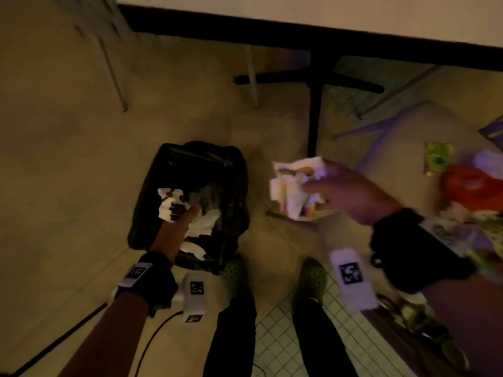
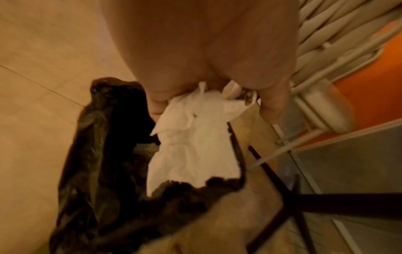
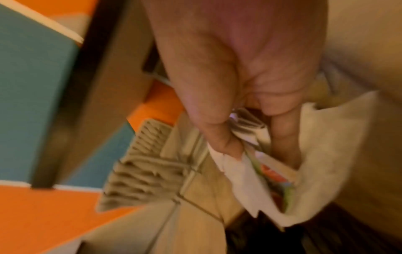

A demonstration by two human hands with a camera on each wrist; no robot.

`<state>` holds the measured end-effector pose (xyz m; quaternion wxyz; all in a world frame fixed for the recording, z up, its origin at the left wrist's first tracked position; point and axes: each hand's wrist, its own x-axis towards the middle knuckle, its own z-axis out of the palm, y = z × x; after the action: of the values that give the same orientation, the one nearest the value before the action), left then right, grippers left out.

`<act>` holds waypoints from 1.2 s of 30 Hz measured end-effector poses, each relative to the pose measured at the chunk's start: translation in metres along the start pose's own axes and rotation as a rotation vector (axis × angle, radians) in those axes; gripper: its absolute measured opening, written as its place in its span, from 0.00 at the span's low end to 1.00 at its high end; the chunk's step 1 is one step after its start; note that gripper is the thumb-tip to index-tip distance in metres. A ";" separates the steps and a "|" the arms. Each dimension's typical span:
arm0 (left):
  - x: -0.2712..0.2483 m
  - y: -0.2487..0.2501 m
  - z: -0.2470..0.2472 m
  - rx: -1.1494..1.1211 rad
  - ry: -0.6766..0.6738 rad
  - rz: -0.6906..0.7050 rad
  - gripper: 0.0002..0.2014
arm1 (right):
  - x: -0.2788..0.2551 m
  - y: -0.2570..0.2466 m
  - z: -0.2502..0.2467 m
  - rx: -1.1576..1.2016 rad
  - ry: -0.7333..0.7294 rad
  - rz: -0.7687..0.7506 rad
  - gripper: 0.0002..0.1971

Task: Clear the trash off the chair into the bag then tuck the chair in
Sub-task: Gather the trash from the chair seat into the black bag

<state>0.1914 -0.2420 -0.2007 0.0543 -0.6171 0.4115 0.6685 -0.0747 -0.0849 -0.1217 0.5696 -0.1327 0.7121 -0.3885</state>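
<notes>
A black trash bag [image 1: 231, 191] stands open on the floor ahead of my feet, with white paper inside. My left hand [image 1: 190, 213] reaches into its mouth. In the left wrist view the left hand [image 2: 208, 110] pinches a white napkin [image 2: 195, 146] that hangs down into the bag [image 2: 93, 154]. My right hand [image 1: 307, 183] grips a wad of napkins and coloured wrappers [image 1: 291, 180] in the air just right of the bag; the right wrist view shows this wad [image 3: 261, 180] held between thumb and fingers, blurred. The chair seat [image 1: 402, 159] lies at the right, with a green packet [image 1: 438, 159] and a red item [image 1: 468, 183] on it.
A white table [image 1: 326, 12] with a dark edge runs along the top, on a black pedestal [image 1: 313, 118]. Thin legs of other chairs [image 1: 117, 77] stand at the left. My green shoes [image 1: 313, 276] are right behind the bag. A dark cable [image 1: 152, 338] trails over the floor.
</notes>
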 end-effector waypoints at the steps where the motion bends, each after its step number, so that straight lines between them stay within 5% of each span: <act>1: 0.006 -0.004 -0.006 0.007 -0.004 0.010 0.09 | 0.019 0.008 0.025 -0.019 -0.056 0.024 0.16; 5: 0.041 -0.018 -0.036 0.138 0.006 0.064 0.07 | 0.094 0.052 0.114 -0.084 -0.188 0.172 0.16; 9: 0.122 -0.075 -0.068 0.363 0.094 -0.009 0.46 | 0.144 0.096 0.162 -0.061 -0.130 0.307 0.11; 11: 0.159 -0.105 -0.080 0.453 0.116 -0.049 0.57 | 0.162 0.112 0.177 0.028 -0.100 0.369 0.18; 13: 0.186 -0.125 -0.092 0.508 0.122 -0.064 0.57 | 0.177 0.126 0.191 0.105 -0.104 0.367 0.24; 18: 0.142 -0.074 -0.070 0.570 0.103 0.011 0.51 | 0.177 0.134 0.202 0.264 -0.199 0.399 0.37; 21: 0.124 -0.057 -0.065 0.596 0.077 0.025 0.54 | 0.162 0.131 0.189 0.218 -0.239 0.419 0.43; 27: 0.080 -0.036 -0.042 0.791 -0.039 0.116 0.62 | 0.096 0.097 0.129 0.191 -0.212 0.395 0.28; 33: 0.056 -0.028 0.014 1.170 -0.138 0.491 0.39 | 0.025 0.077 0.038 0.252 -0.112 0.330 0.25; 36: 0.051 -0.009 0.066 1.417 -0.172 0.601 0.42 | -0.010 0.075 -0.019 0.134 0.017 0.250 0.21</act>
<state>0.1336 -0.2175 -0.2563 0.2841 -0.2429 0.8851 0.2771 -0.0696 -0.0213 -0.1670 0.6150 -0.0011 0.7003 -0.3624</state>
